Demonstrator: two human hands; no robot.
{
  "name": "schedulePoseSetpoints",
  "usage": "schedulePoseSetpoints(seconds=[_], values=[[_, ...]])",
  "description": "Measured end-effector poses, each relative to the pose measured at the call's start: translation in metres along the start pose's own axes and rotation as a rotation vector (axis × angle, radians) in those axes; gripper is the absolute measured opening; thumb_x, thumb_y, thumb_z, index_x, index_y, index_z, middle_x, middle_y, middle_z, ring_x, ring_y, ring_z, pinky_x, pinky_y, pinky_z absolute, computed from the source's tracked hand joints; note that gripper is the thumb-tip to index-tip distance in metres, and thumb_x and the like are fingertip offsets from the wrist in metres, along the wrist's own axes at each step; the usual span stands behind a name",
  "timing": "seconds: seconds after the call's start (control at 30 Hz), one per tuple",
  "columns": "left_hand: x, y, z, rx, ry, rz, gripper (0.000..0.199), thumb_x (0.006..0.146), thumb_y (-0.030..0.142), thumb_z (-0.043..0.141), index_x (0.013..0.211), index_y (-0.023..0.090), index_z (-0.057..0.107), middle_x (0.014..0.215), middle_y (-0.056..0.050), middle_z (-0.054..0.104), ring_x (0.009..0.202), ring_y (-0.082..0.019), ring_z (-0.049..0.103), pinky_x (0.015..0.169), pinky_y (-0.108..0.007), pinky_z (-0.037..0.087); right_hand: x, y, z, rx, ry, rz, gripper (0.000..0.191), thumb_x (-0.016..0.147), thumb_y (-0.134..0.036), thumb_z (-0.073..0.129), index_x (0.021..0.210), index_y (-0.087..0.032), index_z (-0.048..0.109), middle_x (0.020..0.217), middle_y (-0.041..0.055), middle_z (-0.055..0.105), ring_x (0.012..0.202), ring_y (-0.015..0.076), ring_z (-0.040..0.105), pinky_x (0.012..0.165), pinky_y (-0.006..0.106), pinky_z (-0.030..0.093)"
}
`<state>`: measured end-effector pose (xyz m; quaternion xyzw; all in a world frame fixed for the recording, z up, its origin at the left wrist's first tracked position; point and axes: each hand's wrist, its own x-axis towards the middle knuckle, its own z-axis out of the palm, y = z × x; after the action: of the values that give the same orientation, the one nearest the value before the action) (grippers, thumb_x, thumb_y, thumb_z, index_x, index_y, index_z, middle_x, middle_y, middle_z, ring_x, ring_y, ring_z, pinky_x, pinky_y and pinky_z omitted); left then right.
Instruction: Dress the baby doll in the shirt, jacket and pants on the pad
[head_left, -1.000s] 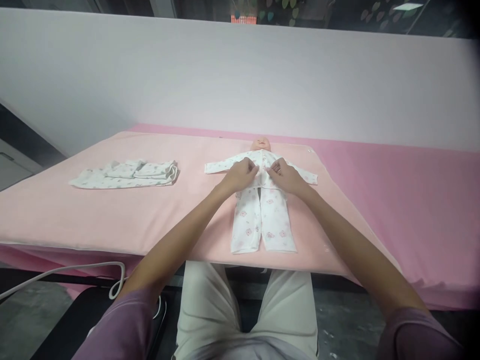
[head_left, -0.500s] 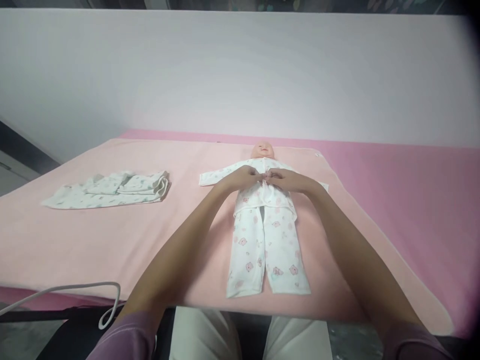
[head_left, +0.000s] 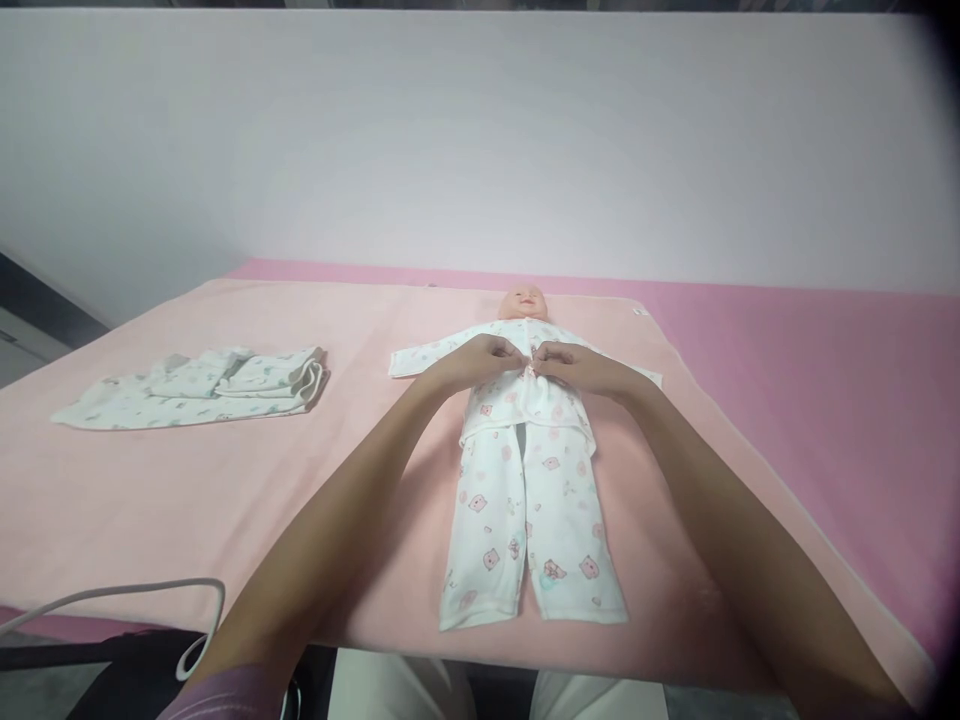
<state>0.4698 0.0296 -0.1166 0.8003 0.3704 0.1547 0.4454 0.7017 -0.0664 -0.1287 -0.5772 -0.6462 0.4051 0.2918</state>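
A baby doll [head_left: 523, 302] lies on its back, head away from me, dressed in a white top [head_left: 501, 405] and white trousers [head_left: 487, 520] with pink animal prints. Its sleeves are spread to both sides. My left hand [head_left: 486, 360] pinches the left edge of the top's front opening at the chest. Just across from it, my right hand [head_left: 574, 366] pinches the right edge. The fingertips of both hands nearly meet at the middle line; the small fastening between them is too small to make out.
Folded white patterned cloth [head_left: 202, 388] lies to the left on the peach blanket [head_left: 360, 470]. Beneath the blanket is a pink sheet [head_left: 817, 390], showing at right. A white wall [head_left: 480, 140] stands behind. A white cable [head_left: 150, 585] loops at the lower left edge.
My fingertips have moved slightly apart at the front opening. The view has shifted a little, so the doll and cloth appear lower and larger.
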Motion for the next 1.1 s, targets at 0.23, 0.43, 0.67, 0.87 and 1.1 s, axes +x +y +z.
schedulePoseSetpoints(seconds=[0.23,0.43,0.67,0.87,1.1], values=[[0.0014,-0.0038,-0.0015,0.032,-0.058,0.028,0.029,0.087,0.050,0.082,0.102,0.026,0.088,0.107,-0.005,0.079,0.098,-0.022,0.066,0.079,-0.032,0.047,-0.0021,0.0006,-0.0011,0.023,0.008,0.000,0.029,0.098,-0.055,0.072,0.101,-0.025,0.071,0.094,0.0000,0.061,0.084,0.0181,0.049,0.077,0.034,0.037],[0.0027,-0.0038,-0.0008,-0.021,-0.067,-0.007,0.029,0.087,0.050,0.081,0.104,0.027,0.086,0.114,-0.004,0.077,0.100,-0.021,0.064,0.074,-0.029,0.043,0.0010,0.0029,-0.0004,-0.016,0.036,-0.003,0.027,0.096,-0.053,0.071,0.101,-0.027,0.075,0.105,0.0008,0.069,0.092,0.0200,0.055,0.083,0.035,0.042],[0.0045,-0.0070,0.0003,-0.030,-0.073,0.011,0.026,0.088,0.048,0.080,0.101,0.025,0.083,0.106,-0.004,0.073,0.086,-0.018,0.059,0.067,-0.028,0.039,0.0035,0.0014,0.0044,-0.107,0.091,0.030,0.025,0.100,-0.052,0.069,0.100,-0.027,0.073,0.100,0.0018,0.067,0.090,0.0210,0.055,0.075,0.033,0.040],[0.0074,-0.0098,-0.0004,-0.036,-0.093,0.042,0.024,0.088,0.044,0.079,0.099,0.024,0.082,0.104,-0.004,0.073,0.086,-0.018,0.059,0.069,-0.028,0.040,0.0015,-0.0028,0.0061,-0.126,0.105,0.043,0.024,0.098,-0.050,0.071,0.096,-0.027,0.071,0.097,0.0038,0.066,0.084,0.0213,0.054,0.067,0.032,0.037],[0.0052,-0.0093,-0.0045,0.005,-0.136,0.091,0.024,0.092,0.045,0.075,0.101,0.024,0.080,0.099,-0.003,0.070,0.084,-0.017,0.057,0.072,-0.029,0.039,-0.0009,-0.0053,0.0073,-0.126,0.107,0.032,0.025,0.100,-0.051,0.070,0.097,-0.026,0.072,0.101,0.0043,0.067,0.088,0.0221,0.055,0.069,0.033,0.038]])
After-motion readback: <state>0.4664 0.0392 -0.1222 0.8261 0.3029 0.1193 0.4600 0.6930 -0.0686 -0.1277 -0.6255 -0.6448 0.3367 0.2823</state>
